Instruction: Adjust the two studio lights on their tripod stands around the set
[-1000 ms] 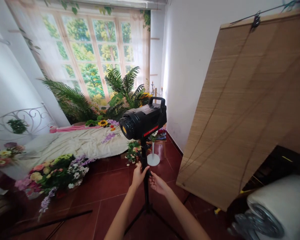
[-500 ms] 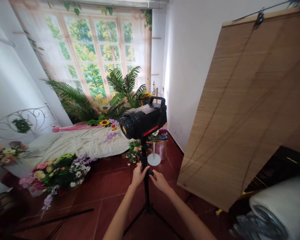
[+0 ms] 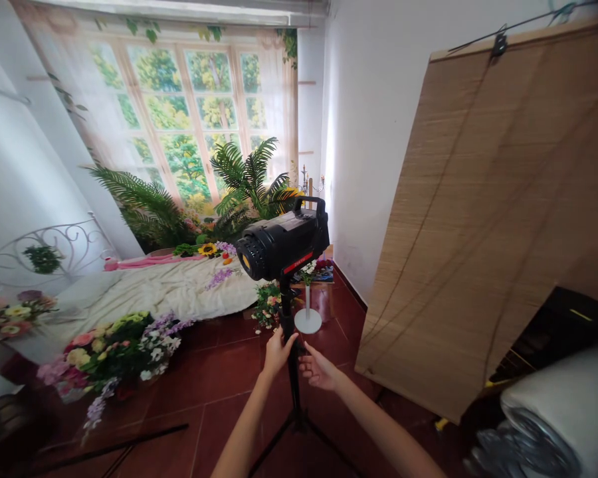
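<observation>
A black studio light (image 3: pixel 282 244) with a top handle and a red label sits on a black stand (image 3: pixel 294 382), whose legs spread over the floor. My left hand (image 3: pixel 278 350) is wrapped round the upright pole below the light. Just right of the pole, my right hand (image 3: pixel 321 369) has its fingers apart, with nothing visible in it; the fingertips are close to the pole.
Behind lies a bed with a cream cover (image 3: pixel 179 285). Flower bunches (image 3: pixel 114 345) stand at the left. A bamboo blind (image 3: pixel 468 219) hangs at the right, above a white rolled bundle (image 3: pixel 568 405). A dark pole (image 3: pixel 144 435) lies low at the left.
My right hand has let go at the pole and its fingers have opened, slightly lower and to the right. My left hand keeps its hold. The view has shifted slightly.
</observation>
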Tool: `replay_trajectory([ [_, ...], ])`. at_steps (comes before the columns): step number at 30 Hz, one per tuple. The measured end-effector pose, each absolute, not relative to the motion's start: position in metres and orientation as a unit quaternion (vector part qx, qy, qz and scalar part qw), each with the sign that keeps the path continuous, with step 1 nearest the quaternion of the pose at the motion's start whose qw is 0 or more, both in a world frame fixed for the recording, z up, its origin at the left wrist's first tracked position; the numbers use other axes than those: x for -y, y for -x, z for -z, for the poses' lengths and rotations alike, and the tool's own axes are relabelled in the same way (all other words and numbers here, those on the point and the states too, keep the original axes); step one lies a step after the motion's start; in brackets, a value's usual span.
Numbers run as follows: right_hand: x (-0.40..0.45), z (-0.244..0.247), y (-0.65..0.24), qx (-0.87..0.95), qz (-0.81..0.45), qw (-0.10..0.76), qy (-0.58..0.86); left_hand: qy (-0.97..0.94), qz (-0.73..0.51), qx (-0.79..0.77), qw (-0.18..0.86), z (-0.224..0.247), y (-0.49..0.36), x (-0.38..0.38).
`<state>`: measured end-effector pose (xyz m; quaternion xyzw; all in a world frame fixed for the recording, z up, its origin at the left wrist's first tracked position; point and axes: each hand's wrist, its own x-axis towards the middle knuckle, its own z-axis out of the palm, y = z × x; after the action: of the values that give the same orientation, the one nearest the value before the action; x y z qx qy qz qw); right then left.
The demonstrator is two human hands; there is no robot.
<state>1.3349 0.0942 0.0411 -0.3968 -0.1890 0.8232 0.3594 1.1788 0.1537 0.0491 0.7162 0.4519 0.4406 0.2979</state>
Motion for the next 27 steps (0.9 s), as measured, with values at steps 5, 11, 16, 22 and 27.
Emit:
replay_trajectory([
  [5,-0.098,-0.040,-1.329,0.204,-0.805,0.406,0.381,-0.714,-0.433,-0.468,0.290,-0.047,-1.179,-0.154],
  [11,-0.093,-0.034,-1.341,0.578,-0.393,0.473,0.536,-0.717,-0.430,-0.470,0.283,-0.046,-1.179,-0.153],
  [16,-0.086,-0.027,-1.352,0.654,-0.281,0.379,0.591,-0.717,-0.431,-0.475,0.273,-0.046,-1.180,-0.154],
  [22,-0.100,-0.029,-1.332,0.419,-0.607,0.372,0.563,-0.719,-0.428,-0.477,0.270,-0.046,-1.180,-0.154],
  [27,-0.102,-0.039,-1.329,0.453,-0.566,0.365,0.584,-0.718,-0.427,-0.475,0.276,-0.045,-1.180,-0.153],
])
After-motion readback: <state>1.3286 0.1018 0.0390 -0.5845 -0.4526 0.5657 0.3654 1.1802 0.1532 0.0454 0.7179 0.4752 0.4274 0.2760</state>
